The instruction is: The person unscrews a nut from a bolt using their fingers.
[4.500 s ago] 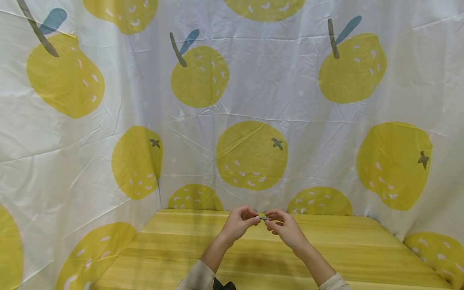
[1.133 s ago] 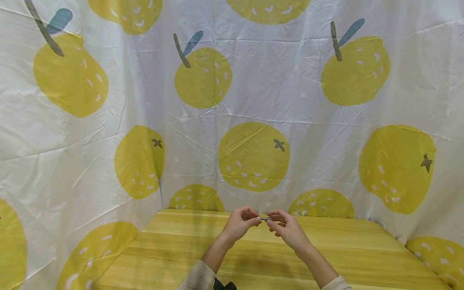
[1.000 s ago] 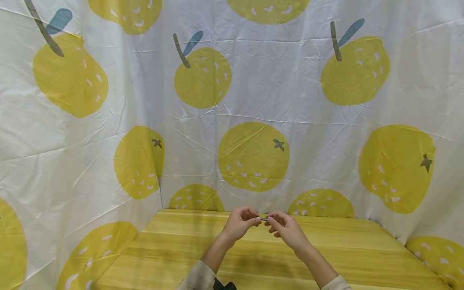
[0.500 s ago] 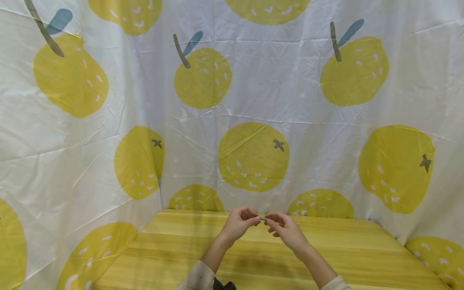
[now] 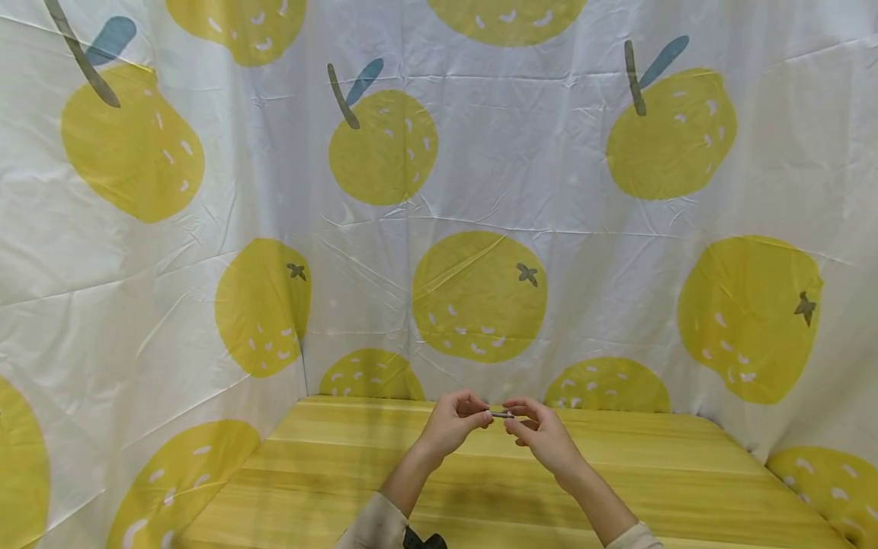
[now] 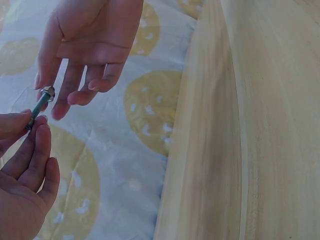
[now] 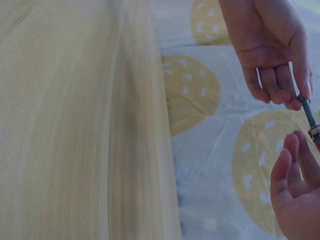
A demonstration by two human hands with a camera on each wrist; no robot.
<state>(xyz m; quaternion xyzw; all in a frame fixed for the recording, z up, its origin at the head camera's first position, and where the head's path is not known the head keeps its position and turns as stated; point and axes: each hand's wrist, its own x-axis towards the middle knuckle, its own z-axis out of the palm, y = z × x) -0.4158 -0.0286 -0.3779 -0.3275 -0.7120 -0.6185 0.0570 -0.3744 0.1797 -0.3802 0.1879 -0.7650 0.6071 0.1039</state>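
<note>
A small metal bolt [image 6: 38,108] with a threaded shank is held level between the two hands, above the table. The left hand [image 5: 449,424] pinches one end between thumb and fingertips. At the other end sits a shiny nut [image 6: 48,91]. Around it are the thumb and index finger of the right hand [image 5: 546,441], bent close on either side. In the left wrist view the right hand's other fingers [image 6: 87,85] hang loosely apart. Much of the shank shows between the hands in the right wrist view, while the nut [image 7: 314,132] lies at the picture's edge.
A wooden table [image 5: 384,488] spreads beneath the hands. Behind and beside it hangs a white curtain [image 5: 494,168] printed with yellow fruit. A black strap device [image 5: 425,540] shows by the left sleeve.
The right thumb and fingertips, closer together over the nut half a second ago, have parted slightly, the thumb lower. More of the bolt's right end shows. The left hand stays in place.
</note>
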